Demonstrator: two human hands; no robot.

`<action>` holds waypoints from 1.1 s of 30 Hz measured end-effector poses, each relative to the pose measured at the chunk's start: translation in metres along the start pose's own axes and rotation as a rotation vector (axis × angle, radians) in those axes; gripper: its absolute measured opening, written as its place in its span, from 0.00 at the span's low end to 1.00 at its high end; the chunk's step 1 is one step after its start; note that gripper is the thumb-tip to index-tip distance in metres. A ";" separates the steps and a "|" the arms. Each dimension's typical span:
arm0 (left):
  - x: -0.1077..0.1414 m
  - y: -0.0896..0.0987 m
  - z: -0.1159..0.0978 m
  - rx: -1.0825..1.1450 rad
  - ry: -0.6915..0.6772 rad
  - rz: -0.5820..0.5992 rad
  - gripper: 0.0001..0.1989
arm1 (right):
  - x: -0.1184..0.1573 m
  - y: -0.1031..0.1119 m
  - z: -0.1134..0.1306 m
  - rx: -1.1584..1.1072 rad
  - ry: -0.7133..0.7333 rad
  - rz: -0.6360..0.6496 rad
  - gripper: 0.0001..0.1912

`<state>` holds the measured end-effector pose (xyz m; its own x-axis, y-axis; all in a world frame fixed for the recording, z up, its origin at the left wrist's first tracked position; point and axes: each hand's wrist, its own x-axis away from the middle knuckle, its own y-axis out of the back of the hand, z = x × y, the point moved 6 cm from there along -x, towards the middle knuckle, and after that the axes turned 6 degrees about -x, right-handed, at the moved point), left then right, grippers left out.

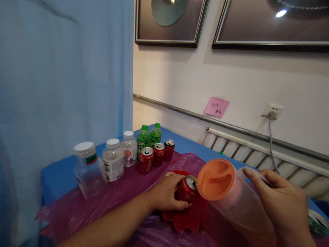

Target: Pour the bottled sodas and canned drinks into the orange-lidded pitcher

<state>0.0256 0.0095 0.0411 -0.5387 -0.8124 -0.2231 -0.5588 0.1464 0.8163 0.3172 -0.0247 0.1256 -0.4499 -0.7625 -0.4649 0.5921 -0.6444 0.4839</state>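
My left hand (pixel 168 192) is wrapped round a red drink can (pixel 187 190), which tilts a little and has an opened top. Under the can lies a red wavy-edged dish (pixel 181 223). My right hand (pixel 282 202) grips the handle of a clear plastic pitcher (pixel 246 216) with an orange lid (pixel 216 179). The pitcher leans left, its lid close beside the can's top, and brownish liquid shows in its lower part. Whether any liquid runs between them I cannot tell.
Several red cans (pixel 146 161), two green bottles (pixel 143 139) and several clear white-capped jars (pixel 87 171) stand behind on purple plastic sheeting (pixel 115 195) over a blue-covered table (pixel 59 171). A green can (pixel 318 221) is at far right. A radiator (pixel 231 140) lines the wall.
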 end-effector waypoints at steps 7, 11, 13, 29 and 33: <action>0.001 0.001 -0.002 0.012 0.027 0.017 0.33 | 0.000 -0.001 -0.001 0.000 0.018 -0.003 0.31; 0.000 0.000 0.000 0.001 0.029 0.019 0.34 | 0.000 0.000 0.003 0.006 0.058 -0.017 0.31; 0.000 0.000 0.000 0.000 0.021 0.019 0.34 | 0.000 0.001 0.004 0.008 0.065 -0.016 0.32; 0.000 -0.002 0.000 0.013 -0.009 0.015 0.32 | 0.000 0.001 0.003 0.008 0.025 -0.005 0.31; 0.000 -0.003 0.002 0.009 -0.013 0.017 0.32 | 0.001 0.001 0.004 0.013 0.029 -0.011 0.31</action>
<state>0.0262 0.0096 0.0376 -0.5560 -0.8025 -0.2163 -0.5556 0.1653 0.8149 0.3149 -0.0262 0.1287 -0.4365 -0.7536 -0.4915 0.5785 -0.6535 0.4882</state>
